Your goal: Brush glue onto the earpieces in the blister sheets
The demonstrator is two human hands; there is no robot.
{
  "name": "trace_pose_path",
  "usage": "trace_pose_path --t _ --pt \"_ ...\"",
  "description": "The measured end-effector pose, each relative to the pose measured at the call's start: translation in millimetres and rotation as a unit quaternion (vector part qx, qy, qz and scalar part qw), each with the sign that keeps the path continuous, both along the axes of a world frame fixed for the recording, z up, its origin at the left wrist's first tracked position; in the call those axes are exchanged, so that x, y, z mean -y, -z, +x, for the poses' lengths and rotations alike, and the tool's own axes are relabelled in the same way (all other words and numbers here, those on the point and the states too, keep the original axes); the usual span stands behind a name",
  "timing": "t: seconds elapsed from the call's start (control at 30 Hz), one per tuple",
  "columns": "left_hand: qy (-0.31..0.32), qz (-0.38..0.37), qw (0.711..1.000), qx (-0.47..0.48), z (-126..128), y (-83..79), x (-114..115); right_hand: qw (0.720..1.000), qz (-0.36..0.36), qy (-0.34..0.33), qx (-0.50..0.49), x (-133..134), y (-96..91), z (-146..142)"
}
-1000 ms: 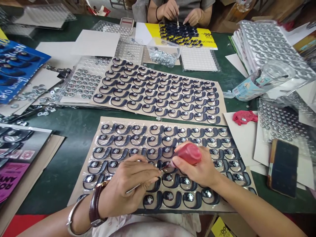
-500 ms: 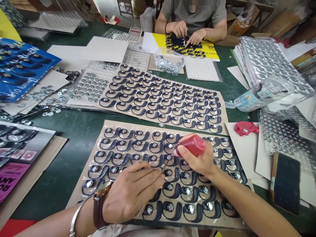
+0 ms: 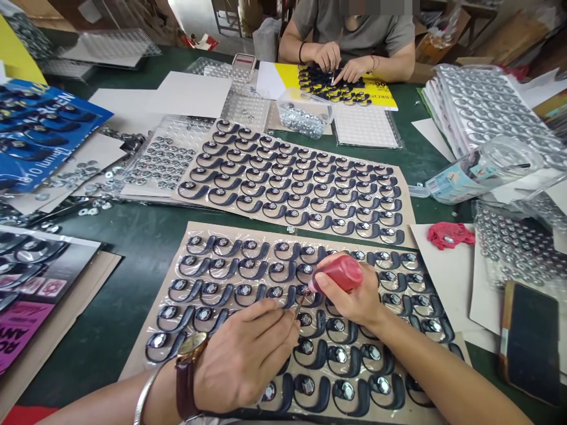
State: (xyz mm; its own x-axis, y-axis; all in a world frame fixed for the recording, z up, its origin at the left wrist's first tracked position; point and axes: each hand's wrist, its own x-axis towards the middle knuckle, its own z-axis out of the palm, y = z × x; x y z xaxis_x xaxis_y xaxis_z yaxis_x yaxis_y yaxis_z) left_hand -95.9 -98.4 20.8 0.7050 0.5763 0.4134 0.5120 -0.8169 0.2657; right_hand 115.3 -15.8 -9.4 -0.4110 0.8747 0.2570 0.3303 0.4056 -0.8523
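My right hand (image 3: pixel 354 298) is closed around a small red squeeze bottle (image 3: pixel 343 273), tilted so its nozzle points down-left at a dark curled piece with a round clear stone (image 3: pixel 305 290). Just left of it, my left hand (image 3: pixel 250 351) is closed on a thin pointed tool (image 3: pixel 300 305); its tip is close to the same stone, and its exact kind is hard to make out. Both hands are over a brown card (image 3: pixel 153 316) bearing rows of these dark curled pieces under shiny film. My hands and forearms hide some of the pieces.
Behind lies a second card of curled pieces (image 3: pixel 292 183). A clear tub of stones (image 3: pixel 303 118) stands beyond. At right are a tipped plastic cup (image 3: pixel 465 177), a red cloth (image 3: pixel 450 234) and a phone (image 3: pixel 531 342). Across the table a co-worker's hands (image 3: pixel 341 64) handle similar pieces.
The bottle and its nozzle have shifted slightly down and left, close to the tool's tip. My left hand has moved a little right and down. The whole view has shifted slightly.
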Motion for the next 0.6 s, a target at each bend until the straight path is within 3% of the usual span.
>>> trace_pose_path --t 0.2,0.6 --pt "0.000 -0.006 1.000 -0.005 -0.4 -2.8 -2.9 0.998 0.049 0.042 0.024 -0.3 -0.6 0.6" --pt "-0.010 -0.041 0.999 0.020 -1.1 -4.5 -5.3 0.998 0.004 0.064 0.004 -0.9 3.1 3.7"
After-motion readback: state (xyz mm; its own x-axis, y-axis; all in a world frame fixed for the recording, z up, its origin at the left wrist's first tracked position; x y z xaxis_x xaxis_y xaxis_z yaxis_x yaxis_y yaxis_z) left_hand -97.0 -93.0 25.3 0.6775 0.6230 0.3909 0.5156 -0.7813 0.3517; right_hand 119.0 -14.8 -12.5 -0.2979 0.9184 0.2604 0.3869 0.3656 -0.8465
